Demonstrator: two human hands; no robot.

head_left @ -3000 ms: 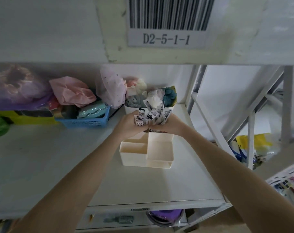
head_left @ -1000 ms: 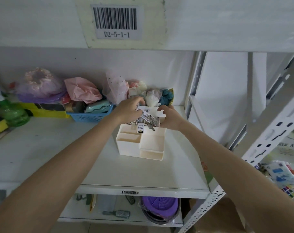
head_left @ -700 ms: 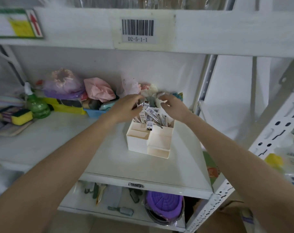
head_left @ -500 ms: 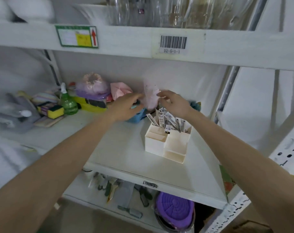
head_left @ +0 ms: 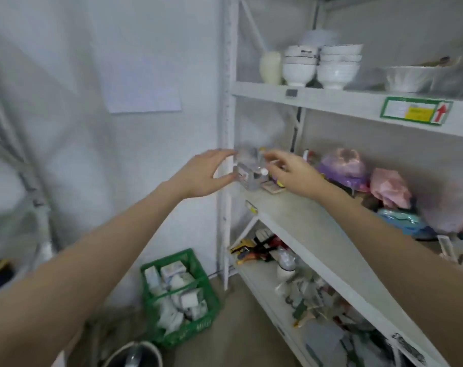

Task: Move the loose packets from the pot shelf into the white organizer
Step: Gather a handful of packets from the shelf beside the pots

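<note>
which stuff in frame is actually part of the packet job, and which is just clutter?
Job:
- left hand and right hand, fingers open, either side of a blurred clear item (identity unclear)
- packets at the right edge

Clutter:
- stacked bowls
- green crate
- pink bag
- purple bag
- tools on the lower shelf

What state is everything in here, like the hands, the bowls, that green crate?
Left hand: open, fingers spread, reaching toward a blurred clear container.
Right hand: open, reaching beside the same container.
Clear container: on the shelf's left end, too blurred to tell more.
White bowls: stacked upright on the upper shelf.
Green crate: on the floor, full of white packages.
</note>
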